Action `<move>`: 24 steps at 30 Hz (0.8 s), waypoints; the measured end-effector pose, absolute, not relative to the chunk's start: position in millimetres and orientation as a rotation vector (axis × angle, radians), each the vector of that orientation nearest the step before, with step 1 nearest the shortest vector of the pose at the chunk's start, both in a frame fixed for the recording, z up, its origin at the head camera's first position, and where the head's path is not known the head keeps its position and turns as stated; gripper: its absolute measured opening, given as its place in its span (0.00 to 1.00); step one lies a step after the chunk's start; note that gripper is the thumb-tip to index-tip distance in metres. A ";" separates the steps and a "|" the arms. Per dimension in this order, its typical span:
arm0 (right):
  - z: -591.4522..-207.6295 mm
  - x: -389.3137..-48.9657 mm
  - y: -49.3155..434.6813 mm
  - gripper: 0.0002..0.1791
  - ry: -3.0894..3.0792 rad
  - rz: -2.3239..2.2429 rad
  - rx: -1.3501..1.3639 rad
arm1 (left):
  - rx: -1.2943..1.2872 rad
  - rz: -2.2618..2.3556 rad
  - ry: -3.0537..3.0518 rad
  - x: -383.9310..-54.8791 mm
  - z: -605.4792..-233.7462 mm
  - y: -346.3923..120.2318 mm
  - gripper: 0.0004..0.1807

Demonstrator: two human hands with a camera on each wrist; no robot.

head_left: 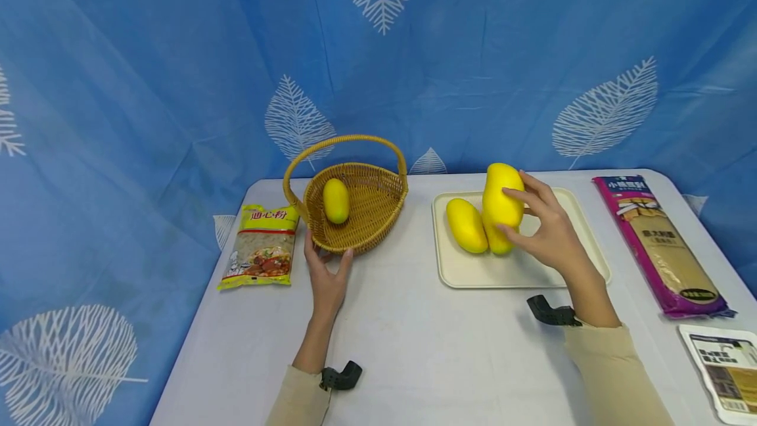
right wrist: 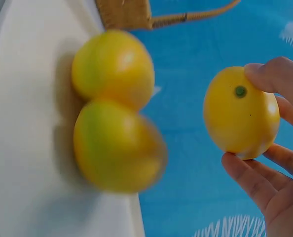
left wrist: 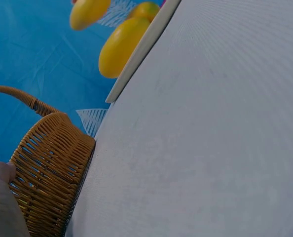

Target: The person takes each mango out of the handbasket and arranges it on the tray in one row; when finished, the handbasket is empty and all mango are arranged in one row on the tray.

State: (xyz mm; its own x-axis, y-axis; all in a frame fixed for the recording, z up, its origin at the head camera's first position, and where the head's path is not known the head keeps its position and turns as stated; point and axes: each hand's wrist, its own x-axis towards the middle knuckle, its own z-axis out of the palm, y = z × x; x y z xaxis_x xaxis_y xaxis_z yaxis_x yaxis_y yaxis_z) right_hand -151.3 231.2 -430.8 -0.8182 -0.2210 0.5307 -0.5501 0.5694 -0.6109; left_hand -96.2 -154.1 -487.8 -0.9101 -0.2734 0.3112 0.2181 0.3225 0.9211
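Note:
My right hand (head_left: 552, 232) grips a yellow mango (head_left: 501, 190) between thumb and fingers, raised above a cream tray (head_left: 473, 276). Two more mangoes lie on that tray: one to the left (head_left: 466, 225), the other (head_left: 501, 242) partly hidden behind the held one. In the right wrist view, the green stem spot of the held mango (right wrist: 241, 113) faces the camera. My left hand (head_left: 327, 284) holds the front wall of a wicker basket (head_left: 378, 238), thumb and fingers spread around it; some fingertips are hidden. Inside the basket lies a single mango (head_left: 336, 201).
Left of the basket lies a yellow pasta bag (head_left: 260, 248). A long purple noodle packet (head_left: 662, 245) rests right of the tray, with a white-edged food pack (head_left: 724, 370) nearer the front. The basket's arched handle (head_left: 345, 139) stands up. A blue leaf-print cloth (head_left: 473, 64) hangs behind the table.

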 end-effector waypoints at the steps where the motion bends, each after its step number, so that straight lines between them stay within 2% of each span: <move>1: -432.4 -150.7 235.6 0.36 -2.416 1.131 0.606 | 0.046 -1.621 -2.175 -97.8 -491.8 -155.3 0.47; 8: -444.0 -148.0 263.7 0.37 -2.471 1.124 0.498 | 0.076 -1.598 -2.180 -109.0 -521.3 -163.0 0.49; 17: -460.0 -143.8 288.8 0.35 -2.611 1.137 0.349 | 0.064 -1.606 -2.178 -109.3 -523.0 -164.9 0.49; 24: -468.9 -143.6 295.7 0.34 -2.713 1.115 0.374 | 0.087 -1.617 -2.186 -109.7 -523.8 -165.2 0.49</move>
State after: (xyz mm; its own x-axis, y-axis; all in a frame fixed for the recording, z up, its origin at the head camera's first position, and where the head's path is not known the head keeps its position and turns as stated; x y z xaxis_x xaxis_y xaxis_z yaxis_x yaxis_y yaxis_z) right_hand -143.6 295.7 -468.9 -0.9513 -0.1608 0.2630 -0.2993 0.6863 -0.6629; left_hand -109.7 -165.2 -523.8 -0.9106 -0.2920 0.2924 0.1941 0.3226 0.9264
